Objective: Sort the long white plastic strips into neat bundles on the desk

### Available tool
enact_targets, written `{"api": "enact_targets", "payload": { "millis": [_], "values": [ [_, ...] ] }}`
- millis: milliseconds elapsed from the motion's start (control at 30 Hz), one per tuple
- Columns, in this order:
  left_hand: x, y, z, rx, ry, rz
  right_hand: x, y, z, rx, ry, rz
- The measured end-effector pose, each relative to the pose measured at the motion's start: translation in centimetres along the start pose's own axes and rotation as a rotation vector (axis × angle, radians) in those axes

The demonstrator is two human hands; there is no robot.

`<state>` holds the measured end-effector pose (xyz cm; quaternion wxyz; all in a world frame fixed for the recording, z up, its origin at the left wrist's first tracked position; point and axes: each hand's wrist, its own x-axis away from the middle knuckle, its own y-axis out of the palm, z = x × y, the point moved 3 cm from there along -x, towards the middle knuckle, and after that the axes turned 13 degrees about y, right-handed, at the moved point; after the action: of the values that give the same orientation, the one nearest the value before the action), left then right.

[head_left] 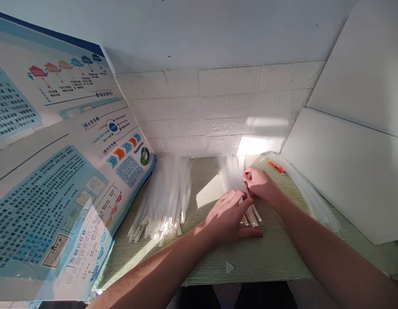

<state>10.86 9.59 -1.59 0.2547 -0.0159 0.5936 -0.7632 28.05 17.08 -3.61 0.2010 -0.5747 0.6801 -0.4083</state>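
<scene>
My left hand (pixel 226 219) and my right hand (pixel 258 184) meet over a bundle of white plastic cable ties (pixel 250 216) lying on a pale green wood-grain table (pixel 250 262). The fingers of my left hand press over the bundle, with the thumb low on the table. My right hand pinches the bundle higher up, and its far end is blurred. A larger pile of white cable ties (pixel 162 201) lies to the left of my hands, its thick ends facing me.
An orange utility knife (pixel 276 167) lies at the back right, beside a long white bundle (pixel 303 193) against a white board (pixel 343 171). A rolled printed poster (pixel 67 154) covers the left side. A white brick wall (pixel 205 111) stands behind. A small white scrap (pixel 229 267) lies near the front edge.
</scene>
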Motion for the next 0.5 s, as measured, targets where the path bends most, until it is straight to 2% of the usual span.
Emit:
{"api": "enact_targets", "payload": {
  "millis": [333,500],
  "values": [
    [-0.3,1.2,0.3,-0.094,-0.012,0.029,0.3,0.3,-0.2,-0.063,-0.023,-0.019],
    [-0.3,1.2,0.5,-0.090,0.010,0.033,0.6,0.2,-0.3,-0.112,-0.023,-0.063]
  ]
}}
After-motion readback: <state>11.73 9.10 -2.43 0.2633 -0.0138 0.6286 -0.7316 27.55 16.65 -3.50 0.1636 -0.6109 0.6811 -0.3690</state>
